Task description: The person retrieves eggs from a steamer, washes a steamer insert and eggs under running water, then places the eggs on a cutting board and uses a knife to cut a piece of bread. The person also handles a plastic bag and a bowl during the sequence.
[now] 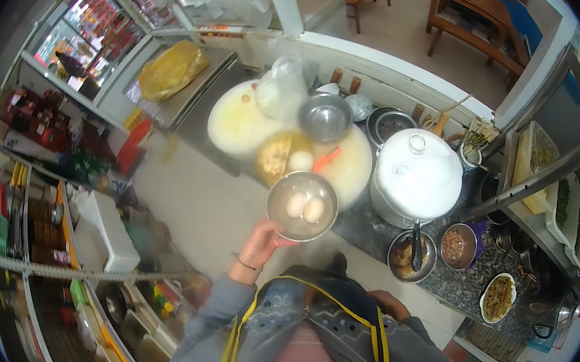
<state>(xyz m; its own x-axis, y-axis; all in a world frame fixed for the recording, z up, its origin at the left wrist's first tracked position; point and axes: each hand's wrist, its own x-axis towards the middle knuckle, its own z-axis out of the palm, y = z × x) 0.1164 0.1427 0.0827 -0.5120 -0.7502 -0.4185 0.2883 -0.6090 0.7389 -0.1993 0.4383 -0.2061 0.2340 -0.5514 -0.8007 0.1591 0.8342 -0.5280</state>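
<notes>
My left hand (264, 242) grips the lower left rim of a round metal bowl (275, 222). Inside the bowl lie two pale eggs (304, 207), side by side, apparently in water. My right hand (389, 304) hangs low beside the dark, yellow-edged apron (344, 292); its fingers are too hidden to judge. Just beyond the held bowl are a small round white thing (301, 161) and a yellowish-brown round thing (274, 152). An orange-handled tool (326, 159) rests on a round white chopping board (358, 159).
A large white lidded pot (414, 168) stands right of the board. Nearer are a metal bowl with a black-handled utensil (413, 256), a bowl of brown pieces (458, 246) and an oval dish of food (498, 297). A second round board (232, 126) holds a plastic bag (284, 92).
</notes>
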